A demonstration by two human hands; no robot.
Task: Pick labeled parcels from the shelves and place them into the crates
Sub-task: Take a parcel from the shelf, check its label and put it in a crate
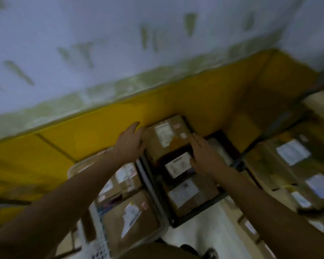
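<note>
Sitting between straight fingers [134,126] — parcel [164,146] (left hand [131,142], right hand [204,156]).

a pale bluish-white wall [120,34] streaked with blurred greenish marks meets a bright yellow lower band [82,139]; a pale floor [204,232] shows below, in dim light.

Both my hands on a labelled parcel over the dark crate

My left hand [131,142] presses flat against the left side of the cardboard parcel [163,146] at the centre of the frame, and my right hand [206,156] lies with straight fingers along its right edge. Below it, the dark crate [204,206] holds more labelled boxes. At lower left a white crate [71,170] holds others. A yellow wall band [101,128] runs behind. The view is blurred.
</note>
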